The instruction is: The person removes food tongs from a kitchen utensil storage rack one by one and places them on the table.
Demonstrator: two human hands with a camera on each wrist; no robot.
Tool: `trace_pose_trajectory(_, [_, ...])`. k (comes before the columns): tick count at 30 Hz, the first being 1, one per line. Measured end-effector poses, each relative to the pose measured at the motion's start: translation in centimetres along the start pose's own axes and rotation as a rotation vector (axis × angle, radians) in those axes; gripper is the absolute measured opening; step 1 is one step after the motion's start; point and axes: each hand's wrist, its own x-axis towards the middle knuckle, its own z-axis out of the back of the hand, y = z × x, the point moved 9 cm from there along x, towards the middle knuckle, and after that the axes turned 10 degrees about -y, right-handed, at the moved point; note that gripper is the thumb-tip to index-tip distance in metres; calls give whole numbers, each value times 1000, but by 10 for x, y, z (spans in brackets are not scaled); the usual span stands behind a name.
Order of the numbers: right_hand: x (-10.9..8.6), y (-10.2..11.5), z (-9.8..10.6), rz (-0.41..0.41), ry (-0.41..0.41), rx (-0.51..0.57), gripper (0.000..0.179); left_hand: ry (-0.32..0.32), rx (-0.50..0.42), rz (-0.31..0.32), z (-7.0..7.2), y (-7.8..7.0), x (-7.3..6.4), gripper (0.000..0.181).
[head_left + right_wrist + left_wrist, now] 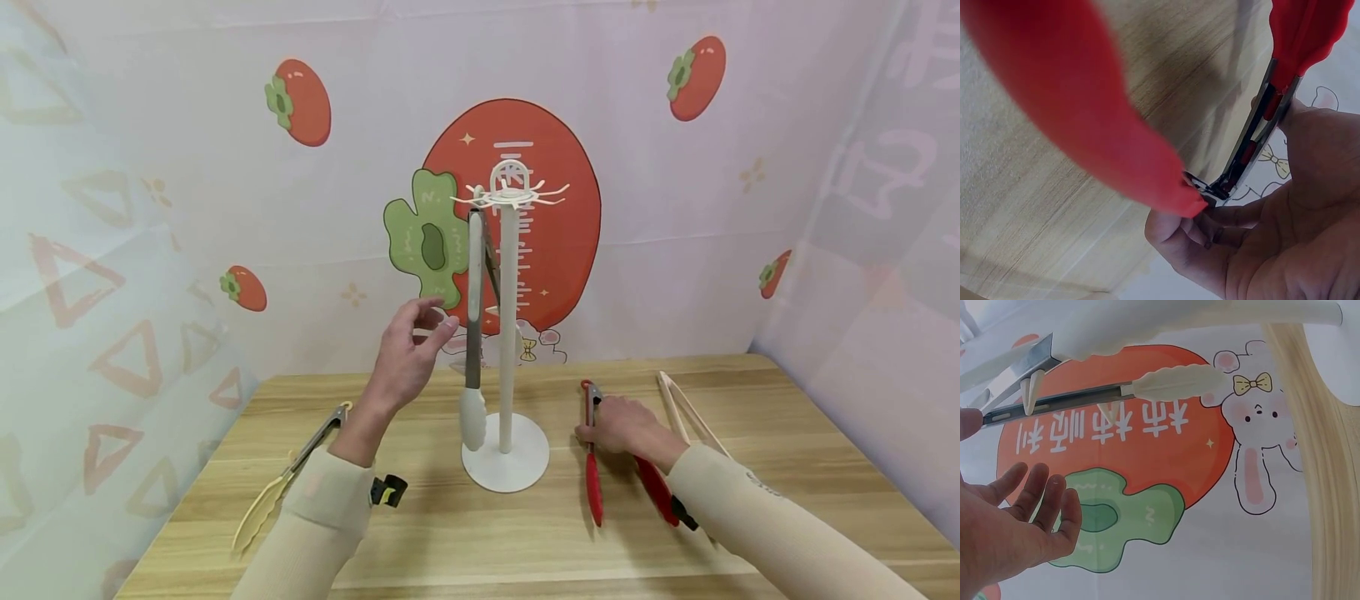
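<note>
A pair of tongs with white scalloped tips and metal arms hangs from a hook of the white stand. Just left of these tongs, my left hand is raised with its fingers loosely bent and holding nothing. In the left wrist view the thumb overlaps one metal arm; whether it touches is unclear. On the table to the right of the stand, my right hand grips red tongs near their hinge. Their red heads spread apart, pointing towards me.
Cream-tipped tongs lie on the wooden table at the left, partly behind my left sleeve. Another pale pair of tongs lies beyond my right forearm. More thin hooks ring the stand's top. A printed cloth hangs behind.
</note>
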Motion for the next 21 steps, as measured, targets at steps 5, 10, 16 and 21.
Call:
trace_pose_trajectory(5, [1, 0, -1, 1, -10, -15, 45, 3, -6, 6, -1, 0, 0, 48])
trace_pose_trajectory(10, [3, 1, -2, 6, -20, -36, 46, 7, -12, 1, -2, -2, 1, 48])
trace_pose_trajectory(16, [3, 4, -4, 17, -20, -56, 47, 16, -23, 1, -4, -6, 1, 49])
trace_pose_trajectory(21, [3, 8, -3, 34, -24, -78, 47, 24, -27, -2, -5, -7, 1, 50])
